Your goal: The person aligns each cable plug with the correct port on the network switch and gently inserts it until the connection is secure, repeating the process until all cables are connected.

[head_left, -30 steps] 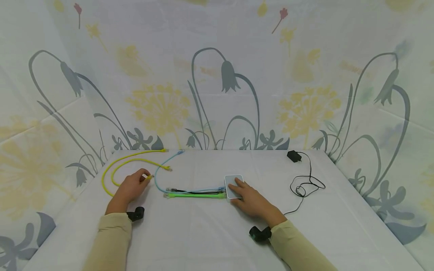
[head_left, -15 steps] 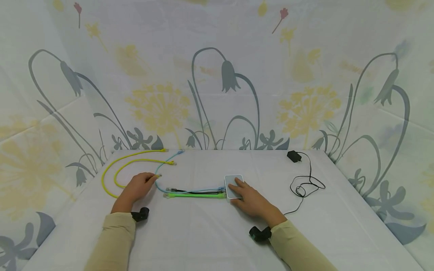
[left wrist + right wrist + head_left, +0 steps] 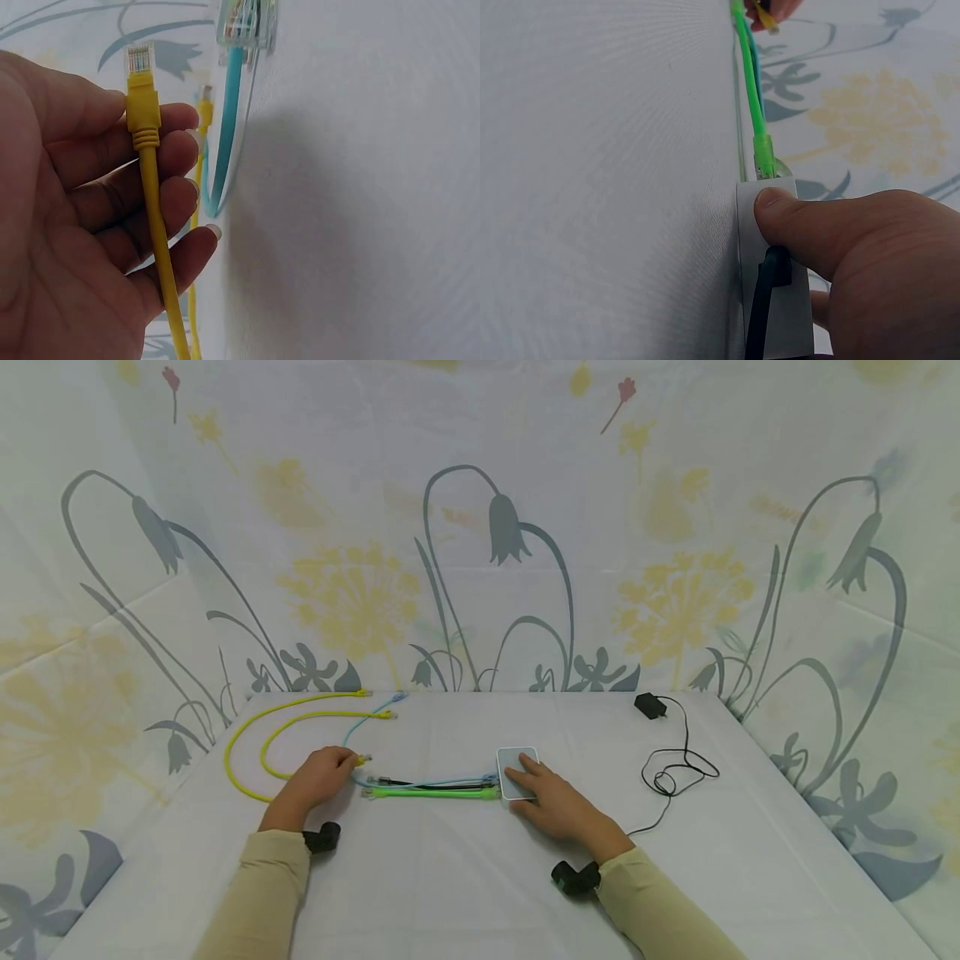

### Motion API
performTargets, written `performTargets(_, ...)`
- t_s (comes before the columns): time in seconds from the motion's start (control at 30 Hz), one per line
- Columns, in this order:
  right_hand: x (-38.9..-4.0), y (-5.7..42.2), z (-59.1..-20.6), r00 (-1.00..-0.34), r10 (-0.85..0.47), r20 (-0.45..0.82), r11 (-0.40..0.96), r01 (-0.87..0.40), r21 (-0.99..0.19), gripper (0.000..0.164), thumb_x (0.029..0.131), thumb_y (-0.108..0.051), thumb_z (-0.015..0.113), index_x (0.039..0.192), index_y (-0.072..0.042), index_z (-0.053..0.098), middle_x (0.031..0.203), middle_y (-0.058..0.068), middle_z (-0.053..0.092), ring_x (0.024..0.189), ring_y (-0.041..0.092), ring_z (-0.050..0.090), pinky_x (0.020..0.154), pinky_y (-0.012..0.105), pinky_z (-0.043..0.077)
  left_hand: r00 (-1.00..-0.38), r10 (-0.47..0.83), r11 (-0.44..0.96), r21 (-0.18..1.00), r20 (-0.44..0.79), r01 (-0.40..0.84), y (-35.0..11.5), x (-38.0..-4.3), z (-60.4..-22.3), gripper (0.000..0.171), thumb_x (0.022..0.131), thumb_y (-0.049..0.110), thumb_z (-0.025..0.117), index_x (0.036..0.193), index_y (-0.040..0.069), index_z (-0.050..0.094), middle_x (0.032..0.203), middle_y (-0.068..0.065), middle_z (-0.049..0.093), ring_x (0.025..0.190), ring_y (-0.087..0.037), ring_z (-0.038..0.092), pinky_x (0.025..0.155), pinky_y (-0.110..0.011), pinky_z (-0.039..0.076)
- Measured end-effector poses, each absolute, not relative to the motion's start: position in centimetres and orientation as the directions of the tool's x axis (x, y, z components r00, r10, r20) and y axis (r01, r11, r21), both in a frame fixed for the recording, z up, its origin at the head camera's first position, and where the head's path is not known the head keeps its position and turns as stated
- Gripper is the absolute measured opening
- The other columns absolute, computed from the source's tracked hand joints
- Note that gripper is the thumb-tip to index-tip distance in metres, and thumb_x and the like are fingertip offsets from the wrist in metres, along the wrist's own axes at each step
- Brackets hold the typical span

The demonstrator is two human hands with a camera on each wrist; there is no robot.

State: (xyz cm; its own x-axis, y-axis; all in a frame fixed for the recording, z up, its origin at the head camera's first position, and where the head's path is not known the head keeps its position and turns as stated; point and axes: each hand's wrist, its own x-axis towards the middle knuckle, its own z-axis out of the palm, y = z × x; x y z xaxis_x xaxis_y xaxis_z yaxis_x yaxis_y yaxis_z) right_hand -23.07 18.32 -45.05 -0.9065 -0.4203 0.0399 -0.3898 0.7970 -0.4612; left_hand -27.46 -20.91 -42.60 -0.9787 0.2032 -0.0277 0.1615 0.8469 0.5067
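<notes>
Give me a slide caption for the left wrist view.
A left hand pinches a yellow cable by its plug, with a blue cable showing beside it.

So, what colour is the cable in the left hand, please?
The cable is yellow; it shows best in the left wrist view.

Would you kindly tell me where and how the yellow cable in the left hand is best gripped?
I would pinch the yellow boot just behind the clear plug, thumb and fingers coming from opposite sides, much as the left hand does. The boot is thicker than the cord, which would likely flex, and this leaves the plug bare in front.
</notes>
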Motion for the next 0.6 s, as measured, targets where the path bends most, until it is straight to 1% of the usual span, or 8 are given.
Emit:
performTargets(0.07,-23.1,18.3,-45.1,-0.907,-0.420,0.037,0.799,-0.389,-0.459,0.056,0.096,-0.036,0.058,0.148,-0.021,0.043,0.160,0.012,0.024,0.146,0.038,0.025,0.114,0.055,0.029,-0.977,0.211,0.848,0.502,-0.025,0.170,-20.6,-27.4,-42.5,0.036,0.102,0.020,0.042,0.119,-0.004,0.063,0.119,-0.020,0.062,0.106,-0.031,0.057,0.090,-0.048,0.047)
performTargets(0.13,-23.1,18.3,-45.1,-0.906,-0.422,0.038,0.797,-0.391,-0.461,0.055,0.096,-0.036,0.059,0.148,-0.021,0.043,0.160,0.012,0.024,0.146,0.038,0.025,0.114,0.055,0.029,-0.976,0.217,0.848,0.499,-0.023,0.177,-20.4,-27.3,-42.5,0.035,0.102,0.019,0.042,0.117,-0.004,0.063,0.116,-0.019,0.063,0.103,-0.030,0.058,0.089,-0.048,0.047)
performTargets(0.43,-23.0,18.3,-45.0,-0.907,-0.419,0.033,0.796,-0.384,-0.469,0.055,0.097,-0.036,0.058,0.147,-0.020,0.043,0.160,0.012,0.023,0.146,0.039,0.024,0.114,0.056,0.029,-0.968,0.250,0.844,0.488,0.008,0.222,-19.9,-27.3,-42.7,0.036,0.101,0.016,0.039,0.120,-0.005,0.061,0.120,-0.021,0.061,0.114,-0.038,0.057,0.096,-0.052,0.046)
performTargets(0.6,-23.0,18.3,-45.0,-0.908,-0.417,0.031,0.797,-0.382,-0.468,0.055,0.097,-0.036,0.058,0.147,-0.020,0.043,0.160,0.012,0.023,0.146,0.039,0.024,0.115,0.056,0.028,-0.961,0.277,0.837,0.485,0.023,0.253,-19.5,-27.4,-42.7,0.032,0.101,0.015,0.042,0.117,-0.003,0.063,0.118,-0.020,0.063,0.113,-0.037,0.058,0.095,-0.051,0.046)
